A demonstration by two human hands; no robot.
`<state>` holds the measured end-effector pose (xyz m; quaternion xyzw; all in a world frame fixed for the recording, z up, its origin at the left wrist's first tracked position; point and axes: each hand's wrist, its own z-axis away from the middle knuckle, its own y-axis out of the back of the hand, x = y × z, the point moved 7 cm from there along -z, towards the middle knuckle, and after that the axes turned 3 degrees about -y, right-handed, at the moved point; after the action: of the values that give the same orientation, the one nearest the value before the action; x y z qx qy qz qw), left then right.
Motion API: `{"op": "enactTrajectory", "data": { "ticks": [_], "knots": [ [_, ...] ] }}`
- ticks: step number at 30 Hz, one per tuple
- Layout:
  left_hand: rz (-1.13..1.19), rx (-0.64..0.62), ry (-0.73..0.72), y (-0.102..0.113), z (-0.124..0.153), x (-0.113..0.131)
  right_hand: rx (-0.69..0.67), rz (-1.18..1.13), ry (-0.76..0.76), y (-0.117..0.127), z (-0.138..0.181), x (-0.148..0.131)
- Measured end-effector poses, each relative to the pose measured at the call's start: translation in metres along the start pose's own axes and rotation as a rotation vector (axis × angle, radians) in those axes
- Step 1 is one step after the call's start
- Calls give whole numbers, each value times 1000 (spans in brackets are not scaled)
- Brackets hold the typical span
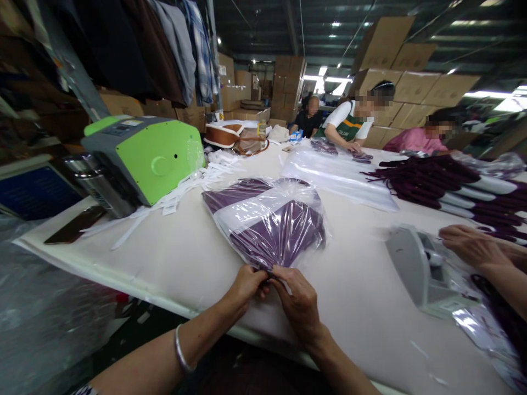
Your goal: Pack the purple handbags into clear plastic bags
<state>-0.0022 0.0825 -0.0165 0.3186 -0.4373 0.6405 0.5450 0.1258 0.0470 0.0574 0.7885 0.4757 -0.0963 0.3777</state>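
Note:
A clear plastic bag [269, 219] with folded purple and white fabric inside lies on the table in front of me. Its near end is gathered to a narrow bunch at the table's front edge. My left hand [250, 284] pinches this bunch from the left, fingers closed. From the right, my right hand [297, 299] grips the same gathered end with thumb and fingertips. Both hands nearly touch each other there. The exact spot under the fingertips is partly hidden.
A green and grey machine [158, 156], a steel flask [99, 184] and a phone [74, 225] stand or lie at left. Flat clear bags [335, 173] lie behind. At right are purple garments [436, 181], a tape dispenser [420, 269] and a co-worker's hands [473, 247]. Other people sit farther back.

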Motion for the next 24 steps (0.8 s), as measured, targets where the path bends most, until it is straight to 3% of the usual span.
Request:
{"op": "enactTrajectory", "data": {
  "ticks": [3,9,14,17,20,22,24],
  "knots": [
    [58,-65,64,-2,4,6,-41,18,11,-3,15,0],
    [126,-322,167,-9,20,18,-93,153,-41,-13,44,-1],
    [-45,-45,119,3,9,8,-98,118,-56,-17,43,-11],
    [-61,28,91,4,2,4,-142,-66,-183,-7,33,-12],
    [10,54,38,3,-2,12,-121,-209,-440,33,30,10],
    [95,72,33,2,-1,17,40,-161,-608,88,36,39],
    [166,95,69,-1,2,20,265,-28,-736,158,51,70]
  ]
}}
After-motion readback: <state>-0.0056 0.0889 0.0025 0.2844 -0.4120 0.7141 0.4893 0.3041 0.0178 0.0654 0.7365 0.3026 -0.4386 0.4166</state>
